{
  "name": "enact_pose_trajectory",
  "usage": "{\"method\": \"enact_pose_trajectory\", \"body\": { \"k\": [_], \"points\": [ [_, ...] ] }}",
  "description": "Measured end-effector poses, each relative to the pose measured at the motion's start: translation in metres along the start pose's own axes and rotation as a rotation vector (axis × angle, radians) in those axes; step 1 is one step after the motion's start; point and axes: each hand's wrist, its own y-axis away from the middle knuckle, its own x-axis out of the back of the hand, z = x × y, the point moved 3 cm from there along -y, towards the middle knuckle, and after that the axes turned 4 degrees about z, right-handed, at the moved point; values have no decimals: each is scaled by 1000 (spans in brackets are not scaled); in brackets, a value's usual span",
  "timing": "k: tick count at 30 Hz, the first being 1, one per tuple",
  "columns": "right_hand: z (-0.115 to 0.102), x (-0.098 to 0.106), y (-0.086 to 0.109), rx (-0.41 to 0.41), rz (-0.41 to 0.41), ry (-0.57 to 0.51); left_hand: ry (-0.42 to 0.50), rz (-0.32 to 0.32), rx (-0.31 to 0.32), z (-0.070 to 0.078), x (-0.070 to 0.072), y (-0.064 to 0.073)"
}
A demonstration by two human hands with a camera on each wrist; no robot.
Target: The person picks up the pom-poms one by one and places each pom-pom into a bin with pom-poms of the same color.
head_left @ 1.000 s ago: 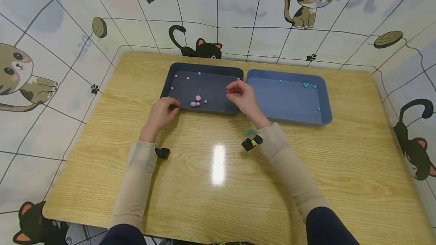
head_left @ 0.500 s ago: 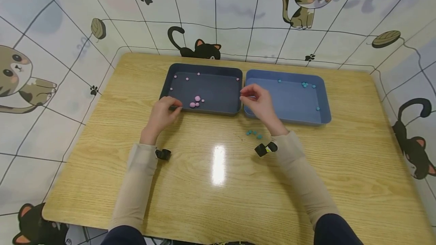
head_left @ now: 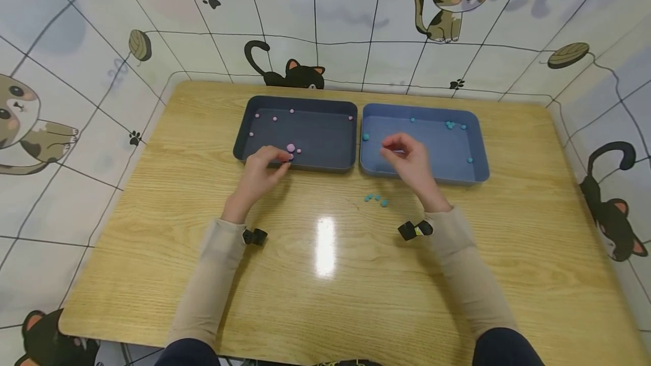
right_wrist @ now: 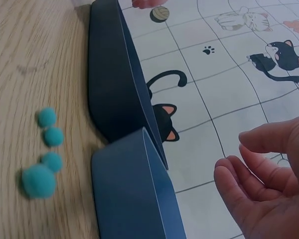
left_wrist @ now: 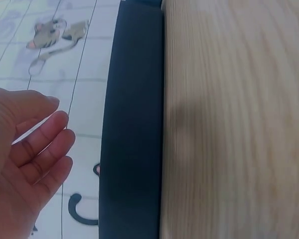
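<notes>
Over the front rim of the dark tray (head_left: 325, 169), my left hand (head_left: 260, 177) is held near pink pom-poms (head_left: 290, 148), covering part of that group. Its fingers are loosely bent with nothing between them in the left wrist view. Above the blue tray (head_left: 478, 177) is my right hand (head_left: 414, 168), thumb and fingers curved with a gap and nothing held. A teal pom-pom (head_left: 365, 137) lies by the blue tray's left wall, left of that hand. Several teal pom-poms (head_left: 383, 203) lie on the table before the trays; the right wrist view shows one larger (right_wrist: 39, 180).
The trays stand side by side near the back of the wooden table (head_left: 325, 304). Smaller pink pom-poms (head_left: 275, 118) are scattered in the dark one. More teal pom-poms (head_left: 450, 125) lie toward the blue one's right side. A cat-patterned wall (head_left: 346, 27) rises behind.
My right hand has moved right, from the dark tray to over the blue one, and a teal pom-pom now shows by its left wall. My left hand has shifted right along the dark tray's front.
</notes>
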Motion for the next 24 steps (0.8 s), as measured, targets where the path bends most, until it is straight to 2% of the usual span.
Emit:
{"method": "enact_pose_trajectory", "body": {
  "k": [7, 12, 14, 19, 24],
  "points": [
    [7, 18, 7, -30, 32, 74, 69, -12, -65, 14, -13, -4],
    [37, 32, 4, -12, 59, 118, 122, -17, -90, 24, -22, -6],
    [44, 37, 3, -3, 71, 137, 155, -12, -93, 27, -24, -7],
    [48, 49, 7, -7, 87, 180, 231, -18, -96, 36, -33, -9],
    [57, 64, 9, 22, 117, 243, 308, -76, -74, 46, -47, -8]
  ]
}}
